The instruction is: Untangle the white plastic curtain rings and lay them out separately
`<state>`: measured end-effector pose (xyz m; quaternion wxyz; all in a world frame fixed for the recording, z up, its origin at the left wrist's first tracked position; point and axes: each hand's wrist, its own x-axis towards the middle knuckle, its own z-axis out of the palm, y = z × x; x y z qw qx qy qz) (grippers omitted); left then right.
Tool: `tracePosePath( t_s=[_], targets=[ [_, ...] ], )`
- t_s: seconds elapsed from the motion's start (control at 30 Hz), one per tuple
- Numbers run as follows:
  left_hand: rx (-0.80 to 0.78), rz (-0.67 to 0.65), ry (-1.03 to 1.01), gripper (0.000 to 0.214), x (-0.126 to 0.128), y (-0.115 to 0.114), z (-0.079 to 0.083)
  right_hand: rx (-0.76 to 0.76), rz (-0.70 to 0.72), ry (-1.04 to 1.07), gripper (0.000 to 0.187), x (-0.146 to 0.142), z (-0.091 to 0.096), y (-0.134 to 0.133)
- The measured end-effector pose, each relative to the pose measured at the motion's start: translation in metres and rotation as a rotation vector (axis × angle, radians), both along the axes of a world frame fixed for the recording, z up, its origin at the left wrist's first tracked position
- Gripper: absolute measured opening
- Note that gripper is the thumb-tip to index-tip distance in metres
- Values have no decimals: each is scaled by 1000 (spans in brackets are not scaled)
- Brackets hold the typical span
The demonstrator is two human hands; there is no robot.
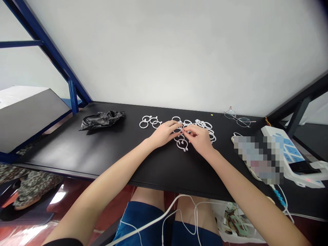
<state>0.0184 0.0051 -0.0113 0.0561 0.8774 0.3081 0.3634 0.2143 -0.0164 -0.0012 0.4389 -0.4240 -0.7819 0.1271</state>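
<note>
Nearest, on the black counter (pixel 102 147), can see overlapping white rings (pixel 182 142), thin and smooth, with small knobs. Just beyond, pinching nearly closed on 1 held ring (pixel 180 128) with fingers of left hand (pixel 163 134) and right hand (pixel 200 139); hard to tell exactly where. Looks partway through, perhaps with the heap (pixel 200 122) beside the right hand to handle and a separate group (pixel 151 122), farther left, done.

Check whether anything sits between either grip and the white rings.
Nothing visible does. The left grip and right grip meet right at the white rings. The black plastic bag lies off to the left and the glasses off to the right, neither in between.
</note>
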Motion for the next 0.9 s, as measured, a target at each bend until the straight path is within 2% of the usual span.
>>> tracePosePath(
  t_s=[0.43,0.9],
  targets=[
    [-45,-45,10,28,-2,0,3,-18,14,-13,22,1,2,-1],
    [-54,-37,17,28,-2,-1,4,6,-3,-14,18,0,-1,0]
  ],
)
